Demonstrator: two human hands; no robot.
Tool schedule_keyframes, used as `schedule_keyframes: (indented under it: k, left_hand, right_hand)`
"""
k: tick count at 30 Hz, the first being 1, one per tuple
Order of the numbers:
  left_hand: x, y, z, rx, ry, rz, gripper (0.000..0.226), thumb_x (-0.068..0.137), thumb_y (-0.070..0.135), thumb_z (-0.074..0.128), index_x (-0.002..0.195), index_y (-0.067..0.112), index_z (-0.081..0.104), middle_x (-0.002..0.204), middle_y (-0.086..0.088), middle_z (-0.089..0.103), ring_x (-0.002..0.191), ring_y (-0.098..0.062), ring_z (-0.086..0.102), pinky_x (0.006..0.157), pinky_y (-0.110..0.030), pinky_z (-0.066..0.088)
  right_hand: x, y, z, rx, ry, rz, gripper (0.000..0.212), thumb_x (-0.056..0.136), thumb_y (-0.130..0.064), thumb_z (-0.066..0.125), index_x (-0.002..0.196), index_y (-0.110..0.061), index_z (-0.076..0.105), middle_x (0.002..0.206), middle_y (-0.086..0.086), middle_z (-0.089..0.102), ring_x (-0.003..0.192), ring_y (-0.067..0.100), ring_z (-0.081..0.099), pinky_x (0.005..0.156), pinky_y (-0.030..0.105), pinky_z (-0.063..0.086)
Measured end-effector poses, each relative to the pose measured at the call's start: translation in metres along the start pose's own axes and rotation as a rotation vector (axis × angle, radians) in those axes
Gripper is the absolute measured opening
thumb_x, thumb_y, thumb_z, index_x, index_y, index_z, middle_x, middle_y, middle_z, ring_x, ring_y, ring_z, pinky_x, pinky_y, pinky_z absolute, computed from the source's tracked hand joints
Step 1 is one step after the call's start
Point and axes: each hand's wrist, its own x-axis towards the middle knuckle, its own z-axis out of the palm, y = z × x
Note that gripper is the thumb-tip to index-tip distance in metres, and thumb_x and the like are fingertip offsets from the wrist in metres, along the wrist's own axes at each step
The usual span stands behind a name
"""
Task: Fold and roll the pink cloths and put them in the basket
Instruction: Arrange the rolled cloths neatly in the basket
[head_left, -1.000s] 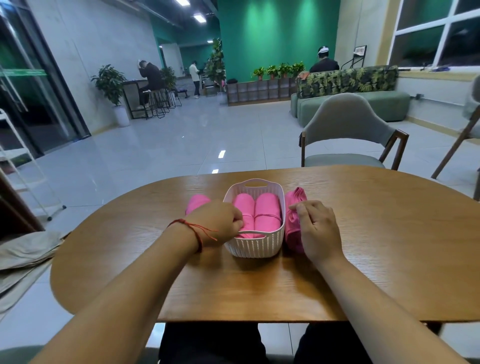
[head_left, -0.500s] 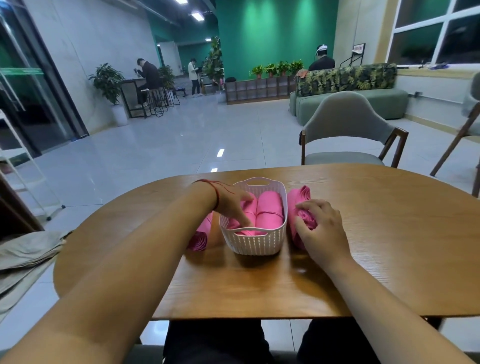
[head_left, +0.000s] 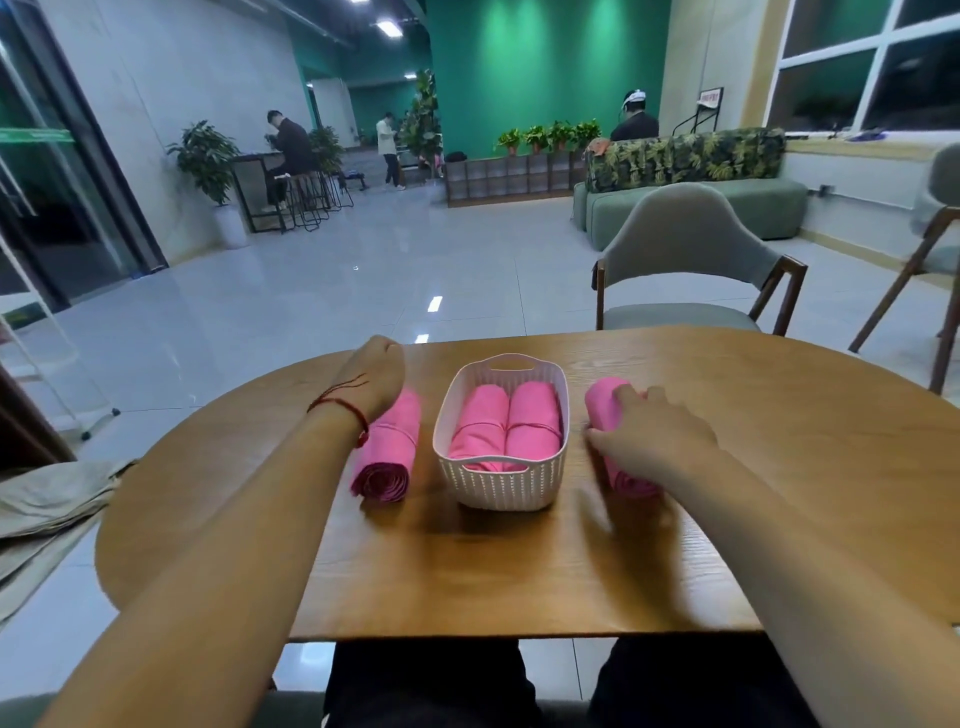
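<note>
"Beside the basket (head_left: 501, 488), on its right, what is the right hand (head_left: 654, 441) doing?"

"Its fingers curve over the right roll (head_left: 600, 405), thumb on the basket side, clasping that pink cloth where it lies on the table (head_left: 753, 493). Motion blur softens the hand."

"And the left hand (head_left: 374, 374)?"

"It sits at the far end of the left roll (head_left: 387, 452). The fingers are hidden, so its hold cannot be told. A red string (head_left: 340, 410) circles the wrist. That roll's near end shows a tight spiral."

"And the basket itself?"

"White and ribbed, it stands between both rolls and holds two rolled cloths (head_left: 480, 426) side by side, lengthwise."
</note>
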Motion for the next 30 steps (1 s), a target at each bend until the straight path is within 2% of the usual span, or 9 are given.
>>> schedule_keyframes:
  k: [3,7,9,12,17,19,22,24,30]
  left_hand:
    - [-0.011,-0.023,0.022,0.161,-0.244,-0.123,0.049,0.093,0.054,0.046,0.122,0.015,0.053,0.113,-0.006,0.061,0.101,-0.034,0.063,0.082,-0.035,0.049]
    - [0.015,-0.09,0.068,0.304,-0.359,-0.058,0.085,0.061,0.071,0.063,0.12,0.01,0.057,0.083,-0.009,0.067,0.07,-0.033,0.068,0.059,-0.042,0.063]
    - [0.018,-0.08,0.055,0.127,-0.367,-0.105,0.078,0.067,0.058,0.072,0.128,0.014,0.052,0.092,-0.014,0.069,0.068,-0.033,0.071,0.05,-0.039,0.059]
    - [-0.016,-0.02,0.004,-0.282,-0.301,-0.246,0.071,0.073,0.045,0.081,0.133,0.034,0.045,0.111,-0.021,0.067,0.075,-0.042,0.076,0.053,-0.047,0.061]
    - [-0.015,0.045,-0.008,-0.57,-0.363,-0.045,0.069,0.079,0.036,0.076,0.138,0.014,0.048,0.117,-0.026,0.066,0.079,-0.036,0.074,0.06,-0.043,0.061]
    - [-0.015,0.056,0.006,-0.591,-0.403,-0.039,0.084,0.063,0.044,0.079,0.137,0.017,0.05,0.119,-0.027,0.067,0.083,-0.038,0.074,0.069,-0.048,0.063]
    - [-0.014,0.058,0.03,-0.285,-0.321,-0.052,0.081,0.068,0.067,0.061,0.14,0.032,0.046,0.129,-0.007,0.063,0.107,-0.037,0.068,0.088,-0.049,0.056]
    - [-0.015,0.054,0.037,0.049,-0.193,0.017,0.076,0.078,0.071,0.038,0.142,0.031,0.048,0.138,-0.002,0.057,0.125,-0.035,0.053,0.097,-0.045,0.044]
    - [-0.006,0.042,0.037,-0.118,-0.323,-0.031,0.068,0.082,0.073,0.044,0.136,0.033,0.049,0.123,0.0,0.061,0.106,-0.028,0.064,0.095,-0.049,0.053]
  right_hand:
    - [0.006,-0.007,0.005,-0.126,-0.015,0.022,0.082,0.096,-0.067,0.054,0.16,-0.025,0.026,0.148,0.014,0.044,0.131,0.037,0.054,0.084,0.043,0.043]
    - [0.015,-0.004,0.008,-0.059,-0.038,0.053,0.083,0.098,-0.054,0.059,0.163,-0.02,0.02,0.149,0.017,0.044,0.133,0.037,0.054,0.088,0.042,0.043]
    - [0.021,0.003,-0.001,0.033,-0.057,0.067,0.08,0.095,-0.051,0.061,0.16,-0.019,0.026,0.146,0.019,0.049,0.13,0.04,0.055,0.093,0.044,0.047]
    - [0.021,0.004,-0.027,0.286,-0.056,0.054,0.074,0.092,-0.044,0.062,0.157,-0.021,0.034,0.136,0.019,0.058,0.113,0.04,0.063,0.088,0.044,0.054]
    - [0.009,-0.041,-0.069,0.733,0.003,-0.085,0.063,0.1,-0.038,0.061,0.159,-0.027,0.039,0.133,0.014,0.056,0.092,0.033,0.07,0.057,0.033,0.059]
    - [0.004,-0.066,-0.072,0.844,-0.022,-0.115,0.064,0.099,-0.041,0.061,0.158,-0.029,0.039,0.135,0.014,0.055,0.094,0.036,0.072,0.065,0.039,0.064]
    - [0.002,-0.087,-0.057,0.697,-0.051,-0.152,0.063,0.096,-0.048,0.053,0.153,-0.022,0.045,0.143,0.016,0.057,0.114,0.037,0.065,0.094,0.046,0.057]
    - [-0.002,-0.089,-0.042,0.456,-0.026,-0.18,0.053,0.103,-0.047,0.041,0.146,-0.017,0.051,0.145,0.017,0.058,0.125,0.036,0.057,0.092,0.039,0.044]
    - [-0.007,-0.079,-0.024,0.122,0.154,-0.193,0.055,0.102,-0.059,0.029,0.134,-0.023,0.057,0.134,0.009,0.063,0.126,0.033,0.047,0.09,0.048,0.036]
